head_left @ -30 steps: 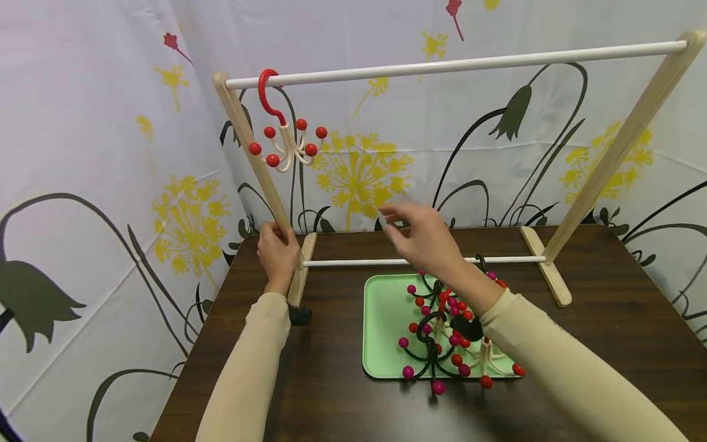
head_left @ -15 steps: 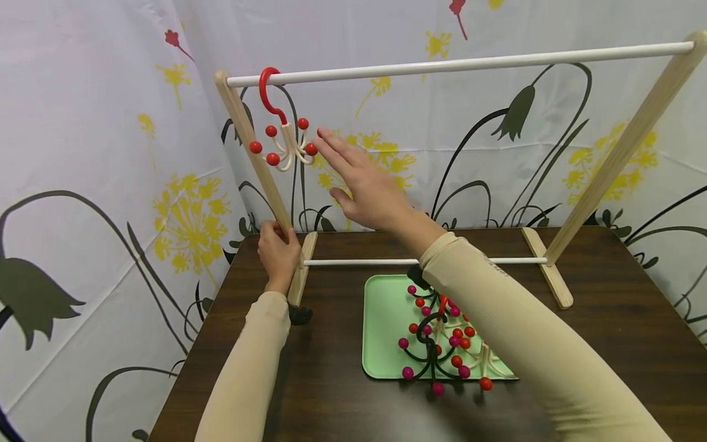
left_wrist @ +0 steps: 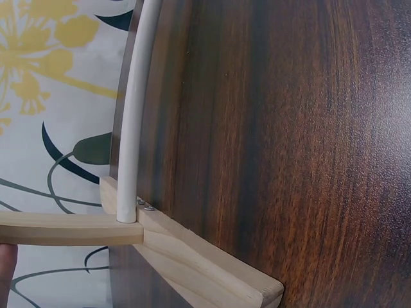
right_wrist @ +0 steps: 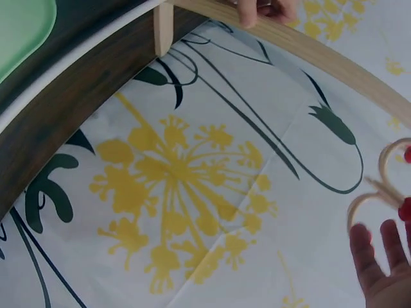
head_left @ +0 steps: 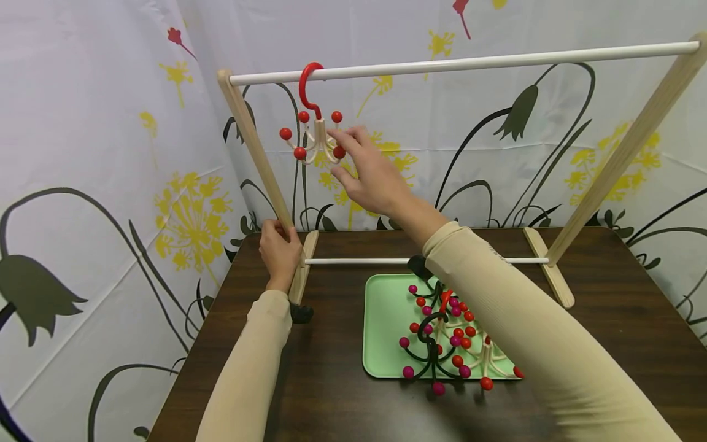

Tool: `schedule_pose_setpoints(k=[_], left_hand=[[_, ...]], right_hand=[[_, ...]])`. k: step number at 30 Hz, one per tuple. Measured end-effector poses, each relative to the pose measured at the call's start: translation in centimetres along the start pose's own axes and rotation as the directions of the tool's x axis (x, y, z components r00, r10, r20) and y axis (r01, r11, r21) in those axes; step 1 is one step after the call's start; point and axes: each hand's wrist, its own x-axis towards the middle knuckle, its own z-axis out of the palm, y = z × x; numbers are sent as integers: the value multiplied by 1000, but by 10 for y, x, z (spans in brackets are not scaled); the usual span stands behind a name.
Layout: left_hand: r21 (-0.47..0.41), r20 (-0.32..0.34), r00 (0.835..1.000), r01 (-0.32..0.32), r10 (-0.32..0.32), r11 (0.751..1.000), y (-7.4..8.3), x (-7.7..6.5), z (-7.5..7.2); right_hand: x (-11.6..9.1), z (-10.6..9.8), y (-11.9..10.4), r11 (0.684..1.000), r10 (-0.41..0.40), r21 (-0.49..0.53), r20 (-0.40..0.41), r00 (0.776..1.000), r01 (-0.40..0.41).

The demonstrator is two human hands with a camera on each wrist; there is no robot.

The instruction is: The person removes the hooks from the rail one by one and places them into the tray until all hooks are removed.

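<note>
A multi-prong hanger (head_left: 320, 131) with a red hook, cream prongs and red ball tips hangs from the white top rod (head_left: 469, 63) of a wooden rack, near its left end. My right hand (head_left: 375, 178) holds the hanger's right side, thumb and fingers around a ball-tipped prong; part of the hanger is hidden behind it. In the right wrist view, the fingers (right_wrist: 367, 260) overlap a cream prong. Low on the rack's left wooden post (head_left: 251, 132), my left hand (head_left: 280, 252) grips the wood. The left wrist view shows this post (left_wrist: 70, 229) meeting its foot.
A green tray (head_left: 381, 325) on the dark wooden table (head_left: 326, 368) bears several more hangers, among them a black one (head_left: 432, 350) with pink balls. The rack's lower white rod (head_left: 359, 261) runs to the right foot (head_left: 549, 268). Behind hangs a flowered curtain (head_left: 99, 135).
My right hand has reached up and left to the hanger, its fingers then bending in. The hanger has slid right along the top rod. My left hand stays on the post.
</note>
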Motion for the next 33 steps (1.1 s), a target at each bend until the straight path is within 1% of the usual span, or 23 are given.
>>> schedule_pose_setpoints(k=[2,5,8,11,17,21,23,29,33], left_hand=[[-2,-4,1000,0,0,1000,0,0,0],[-4,-8,1000,0,0,1000,-1,-1,1],[-6,-7,1000,4,-4,1000,-2,-1,2],[-6,-11,1000,2,-2,1000,-3,-1,3],[0,-23,1000,-10,10,1000,-4,-1,3],[-6,-17,1000,-7,7,1000,-3,-1,4],[-8,-12,1000,-4,4,1000,-3,-1,3],[-3,-11,1000,-6,6,1000,-4,-2,4],[-6,-15,1000,-6,6,1000,-4,-2,3]], right_hand=[[2,-3,-1,996,86,19,-43,995,-86],[5,-8,-1,980,198,16,-100,975,-198],[6,-14,0,962,267,-12,-144,953,-271],[7,-19,1,948,307,-33,-168,937,-317],[8,-24,0,922,373,-38,-177,911,-385],[8,-26,1,905,410,-43,-186,893,-424],[7,-27,3,899,418,-49,-193,888,-434],[4,-34,11,903,407,-53,-215,888,-427],[2,-39,14,897,424,-41,-197,884,-440]])
